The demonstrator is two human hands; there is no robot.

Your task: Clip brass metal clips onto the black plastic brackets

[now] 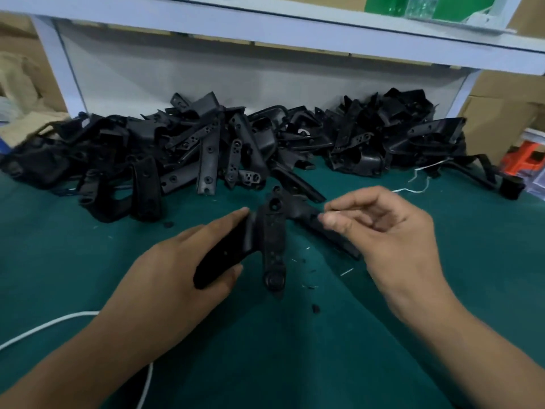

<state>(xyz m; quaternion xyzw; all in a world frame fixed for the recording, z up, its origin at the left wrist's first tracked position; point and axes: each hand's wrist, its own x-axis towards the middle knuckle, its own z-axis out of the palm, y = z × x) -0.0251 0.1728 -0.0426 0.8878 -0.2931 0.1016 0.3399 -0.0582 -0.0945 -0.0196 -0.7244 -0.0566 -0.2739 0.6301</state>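
Note:
A black plastic bracket point(272, 231) with several arms sits over the green table cover in front of me. My left hand point(188, 261) grips its left arm, fingers on top and thumb below. My right hand point(380, 228) hovers at the bracket's right arm point(312, 216), thumb and forefinger pinched together at its edge. Whether a brass clip sits between those fingertips cannot be made out; no brass clip shows anywhere.
A long heap of black brackets point(224, 143) fills the back of the green table point(295, 349) under a white shelf point(295, 31). A white cord point(44, 326) runs along the near left. Small scraps point(312, 276) lie near the bracket. Cardboard boxes stand at both sides.

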